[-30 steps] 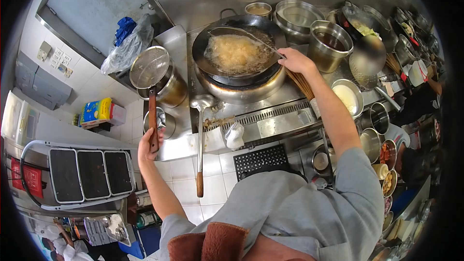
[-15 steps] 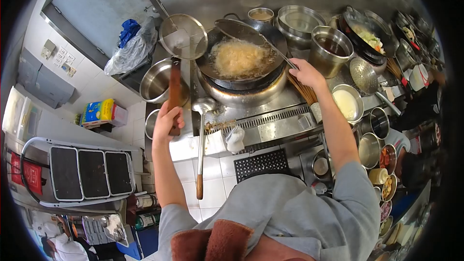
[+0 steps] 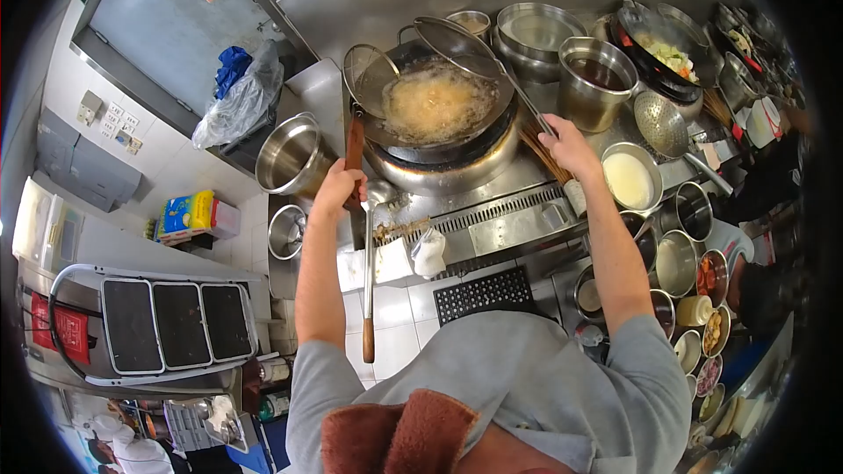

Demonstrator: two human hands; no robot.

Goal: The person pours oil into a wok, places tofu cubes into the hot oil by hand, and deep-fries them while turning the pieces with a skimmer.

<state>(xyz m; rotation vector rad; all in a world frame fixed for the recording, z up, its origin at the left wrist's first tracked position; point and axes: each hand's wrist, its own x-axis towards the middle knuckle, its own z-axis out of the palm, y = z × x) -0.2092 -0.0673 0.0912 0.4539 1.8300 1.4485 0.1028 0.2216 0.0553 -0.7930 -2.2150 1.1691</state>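
Observation:
My left hand (image 3: 341, 188) is closed on the wooden handle of a round mesh strainer (image 3: 370, 79), whose mesh overlaps the left side of a black wok (image 3: 492, 114). Golden food (image 3: 432, 104) bubbles in oil inside the wok. My right hand (image 3: 566, 147) grips the thin handle of a second strainer (image 3: 457, 46), held tilted over the wok's back right part. A long ladle (image 3: 368, 272) with a wooden end lies just below my left hand, across the counter edge.
Left of the wok are an empty steel pot (image 3: 290, 156) and a smaller one (image 3: 288, 231). To the right stand a pot of dark liquid (image 3: 599, 75), a bowl of white liquid (image 3: 629, 177), a perforated ladle (image 3: 661, 125) and another wok with vegetables (image 3: 672, 61).
The left strainer has left the steel pot and moved up and right to the wok. The right strainer has risen and tilted toward the back of the wok.

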